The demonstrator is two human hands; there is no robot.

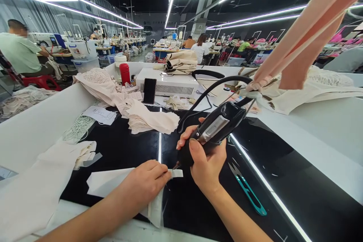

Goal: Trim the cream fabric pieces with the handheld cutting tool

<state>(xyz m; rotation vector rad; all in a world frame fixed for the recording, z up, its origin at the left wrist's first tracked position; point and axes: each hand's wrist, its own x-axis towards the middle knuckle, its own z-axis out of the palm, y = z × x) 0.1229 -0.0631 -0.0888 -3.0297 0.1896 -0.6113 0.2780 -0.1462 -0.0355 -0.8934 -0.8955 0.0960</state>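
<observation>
My right hand [204, 160] grips a black corded hand tool [218, 125] with a metal plate, its tip pointing down at the end of a white fabric strip [177, 173]. My left hand [145, 183] presses that strip and a white fabric piece [105, 181] flat on the glossy black table [127, 147]. The tool's black cable [210, 89] loops up and back behind it.
Teal thread snips [249, 193] lie right of my right wrist. Cream fabric piles [147, 119] and a phone [149, 90] leaning on a white box [170, 83] sit farther back, with a red bottle [124, 73]. Peach straps [306, 34] hang at upper right. Other workers sit at distant machines.
</observation>
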